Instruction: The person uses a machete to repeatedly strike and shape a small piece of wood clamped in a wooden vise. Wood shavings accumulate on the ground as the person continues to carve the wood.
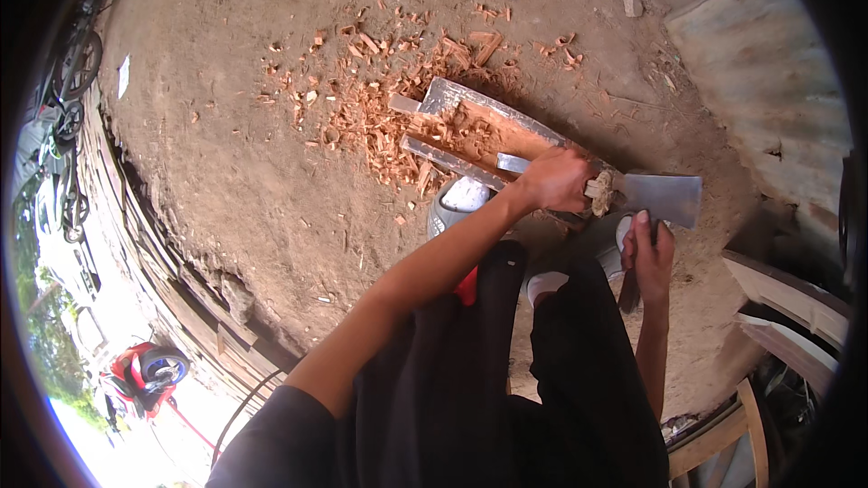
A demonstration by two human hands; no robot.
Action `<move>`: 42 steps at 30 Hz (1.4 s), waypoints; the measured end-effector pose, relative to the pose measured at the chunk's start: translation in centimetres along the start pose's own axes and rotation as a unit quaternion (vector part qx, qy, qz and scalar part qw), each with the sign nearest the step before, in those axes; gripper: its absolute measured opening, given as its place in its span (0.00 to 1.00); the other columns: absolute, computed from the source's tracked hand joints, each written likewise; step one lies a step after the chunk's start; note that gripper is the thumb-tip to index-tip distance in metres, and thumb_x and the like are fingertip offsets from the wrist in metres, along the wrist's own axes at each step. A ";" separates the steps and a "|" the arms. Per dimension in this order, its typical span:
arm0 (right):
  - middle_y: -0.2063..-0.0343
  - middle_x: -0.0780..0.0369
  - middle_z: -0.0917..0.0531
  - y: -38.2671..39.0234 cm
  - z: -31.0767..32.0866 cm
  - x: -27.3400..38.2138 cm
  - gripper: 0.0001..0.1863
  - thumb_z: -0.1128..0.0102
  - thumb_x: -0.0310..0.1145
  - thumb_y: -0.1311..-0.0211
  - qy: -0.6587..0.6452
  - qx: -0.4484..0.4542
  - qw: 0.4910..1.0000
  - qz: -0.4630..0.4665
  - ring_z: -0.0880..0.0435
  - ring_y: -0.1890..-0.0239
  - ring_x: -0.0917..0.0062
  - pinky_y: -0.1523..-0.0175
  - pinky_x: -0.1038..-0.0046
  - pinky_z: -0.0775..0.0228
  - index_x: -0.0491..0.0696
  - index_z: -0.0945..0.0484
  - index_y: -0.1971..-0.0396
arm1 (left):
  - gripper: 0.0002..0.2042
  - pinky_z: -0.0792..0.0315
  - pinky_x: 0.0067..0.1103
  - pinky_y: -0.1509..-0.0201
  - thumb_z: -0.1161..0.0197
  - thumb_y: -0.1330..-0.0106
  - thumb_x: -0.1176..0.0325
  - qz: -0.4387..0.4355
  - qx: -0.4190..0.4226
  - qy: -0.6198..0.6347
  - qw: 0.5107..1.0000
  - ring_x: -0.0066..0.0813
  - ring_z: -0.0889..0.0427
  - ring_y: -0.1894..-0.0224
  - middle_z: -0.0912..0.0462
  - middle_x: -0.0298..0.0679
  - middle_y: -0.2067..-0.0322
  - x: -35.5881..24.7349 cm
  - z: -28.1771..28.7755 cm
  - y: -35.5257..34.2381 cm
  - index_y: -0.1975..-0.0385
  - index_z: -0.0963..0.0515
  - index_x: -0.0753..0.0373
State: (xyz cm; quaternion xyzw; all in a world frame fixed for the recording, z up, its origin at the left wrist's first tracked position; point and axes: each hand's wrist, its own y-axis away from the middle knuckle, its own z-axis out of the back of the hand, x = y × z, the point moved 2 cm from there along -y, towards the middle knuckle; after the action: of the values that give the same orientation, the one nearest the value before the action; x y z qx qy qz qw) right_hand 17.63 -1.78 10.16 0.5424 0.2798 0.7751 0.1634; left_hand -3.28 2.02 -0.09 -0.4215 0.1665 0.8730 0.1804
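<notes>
My left hand (558,179) is wrapped round a chisel, whose wide metal blade (513,163) comes out on the left and whose frayed wooden butt (599,193) shows on the right. Under it lies a long hollowed piece of wood (529,134), dark-edged and reddish inside, with shavings in its hollow. My right hand (649,258) grips the dark handle of a cleaver-like tool. Its broad grey blade (666,200) lies just right of the chisel's butt; whether the two touch I cannot tell.
Reddish wood shavings (366,131) cover the dirt ground around the wood's far left end. My shoes (466,194) stand close to the work. Corrugated sheet metal (759,81) and wooden boards (782,285) are at the right. A red motorbike (149,366) stands at the far left.
</notes>
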 end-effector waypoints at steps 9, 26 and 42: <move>0.84 0.68 0.29 0.3 -0.7 -0.5 0.21 0.46 0.46 0.21 0.075 -0.063 0.995 -0.005 0.31 0.84 0.85 0.79 0.77 0.39 0.46 0.30 0.72 | 0.11 0.20 0.41 0.56 0.34 0.54 0.63 -0.005 0.004 0.021 1.000 0.56 0.13 0.66 0.15 0.55 0.75 -0.2 0.1 0.4 0.75 0.16 0.63; 0.85 0.68 0.29 1.6 -2.6 -0.5 0.22 0.43 0.46 0.22 0.004 -0.033 0.999 -0.004 0.31 0.86 0.83 0.80 0.77 0.40 0.47 0.30 0.75 | 0.10 0.21 0.43 0.62 0.33 0.58 0.67 -0.012 -0.043 0.033 0.998 0.58 0.15 0.69 0.17 0.54 0.77 0.2 0.6 0.6 0.76 0.18 0.64; 0.84 0.67 0.28 1.6 -2.8 0.4 0.22 0.43 0.45 0.22 -0.140 -0.068 0.988 0.026 0.29 0.86 0.82 0.80 0.77 0.37 0.46 0.29 0.75 | 0.13 0.21 0.43 0.55 0.33 0.55 0.63 -0.003 -0.003 0.042 0.999 0.59 0.14 0.65 0.15 0.57 0.73 0.6 1.2 0.7 0.71 0.16 0.65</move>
State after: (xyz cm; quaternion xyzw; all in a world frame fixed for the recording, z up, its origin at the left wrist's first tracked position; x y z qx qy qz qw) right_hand 14.98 -3.59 10.73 0.6400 0.1872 0.7128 0.2173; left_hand -4.78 2.05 0.22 -0.4590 0.1698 0.8544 0.1750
